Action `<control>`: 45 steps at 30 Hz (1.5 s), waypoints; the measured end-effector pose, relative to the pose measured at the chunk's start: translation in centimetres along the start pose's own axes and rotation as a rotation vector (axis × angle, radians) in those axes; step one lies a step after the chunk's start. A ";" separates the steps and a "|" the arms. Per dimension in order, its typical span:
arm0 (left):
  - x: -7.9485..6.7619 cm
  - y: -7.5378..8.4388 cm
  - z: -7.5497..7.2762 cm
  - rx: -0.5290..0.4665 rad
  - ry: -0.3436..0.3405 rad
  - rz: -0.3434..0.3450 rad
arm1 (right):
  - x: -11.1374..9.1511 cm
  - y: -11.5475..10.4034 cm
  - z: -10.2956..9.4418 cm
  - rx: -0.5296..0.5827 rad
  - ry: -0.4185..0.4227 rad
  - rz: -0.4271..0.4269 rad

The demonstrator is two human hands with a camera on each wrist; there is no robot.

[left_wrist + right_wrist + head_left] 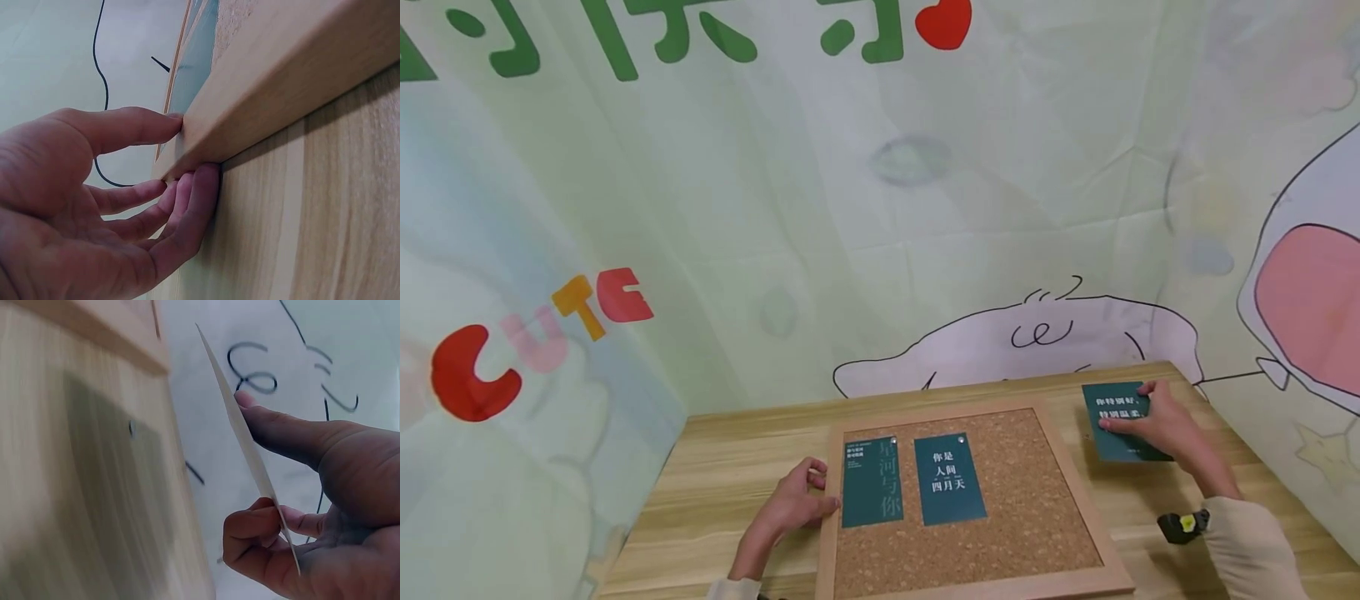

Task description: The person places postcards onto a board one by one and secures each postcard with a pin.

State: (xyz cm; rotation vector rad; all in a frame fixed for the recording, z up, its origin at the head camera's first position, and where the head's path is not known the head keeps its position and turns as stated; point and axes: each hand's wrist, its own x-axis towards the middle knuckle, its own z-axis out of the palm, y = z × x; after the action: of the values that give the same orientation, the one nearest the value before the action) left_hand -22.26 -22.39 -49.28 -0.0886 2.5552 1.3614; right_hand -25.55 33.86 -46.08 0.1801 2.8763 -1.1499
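A wood-framed corkboard (1030, 517) lies on the table. Two dark green cards with white writing are on it: the left card (868, 492) and the middle card (951, 487), each with a small pale pin at its top right corner. My left hand (796, 497) grips the frame's left side; in the left wrist view the thumb presses the frame (250, 94) from above, fingers curled against its outer side. Right of the board, my right hand (1157, 425) holds a third green card (1120, 442). The right wrist view shows this card (240, 437) edge-on, raised above its shadow, between thumb and fingers.
A small shiny bit (131, 429) lies on the wooden table (715, 467) within the card's shadow. Behind the table hangs a printed cloth (850, 208) with cartoon figures and letters. A black device (1183, 527) sits by the right cuff.
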 end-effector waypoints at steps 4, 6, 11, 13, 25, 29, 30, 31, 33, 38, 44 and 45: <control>0.0 0.0 -0.1 -0.005 0.000 -0.004 | 0.3 -1.7 1.7 0.021 -0.038 -0.012; 0.0 -0.1 -0.1 -0.004 -0.002 -0.005 | 0.4 -2.5 2.6 0.027 -0.052 -0.021; 0.1 -0.1 0.0 0.002 -0.005 0.000 | 0.6 -4.2 4.9 0.042 -0.078 -0.048; 0.2 -0.2 0.0 0.001 -0.003 0.002 | 0.5 -4.7 5.7 0.043 -0.080 -0.064; 0.2 -0.2 0.1 -0.004 0.002 -0.004 | -0.1 -6.9 9.8 0.034 -0.087 -0.140; 0.2 -0.2 0.1 0.002 -0.001 -0.004 | -0.5 -7.3 10.8 0.032 -0.089 -0.153; 0.2 -0.1 0.1 0.004 -0.001 -0.005 | -0.6 -7.5 11.0 0.035 -0.091 -0.155; 0.2 -0.1 0.0 0.006 0.000 -0.005 | -0.7 -7.7 11.2 0.039 -0.091 -0.157; 0.3 -0.1 0.0 0.009 0.001 -0.007 | -0.8 -8.0 11.6 0.043 -0.089 -0.158; 0.3 -0.2 0.0 0.006 0.004 -0.003 | -1.2 -8.5 12.4 0.051 -0.079 -0.152; 0.3 -0.3 0.0 0.005 0.004 0.003 | -1.4 -8.4 13.0 0.033 -0.080 -0.126; 0.3 -0.3 0.0 0.007 0.005 0.005 | -1.5 -8.4 13.0 0.027 -0.084 -0.122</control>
State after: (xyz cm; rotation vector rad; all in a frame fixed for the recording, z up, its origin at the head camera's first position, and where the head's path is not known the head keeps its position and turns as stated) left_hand -22.45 -22.51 -49.62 -0.0848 2.5662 1.3550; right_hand -25.22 18.70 -49.67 -0.0419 2.8337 -1.1853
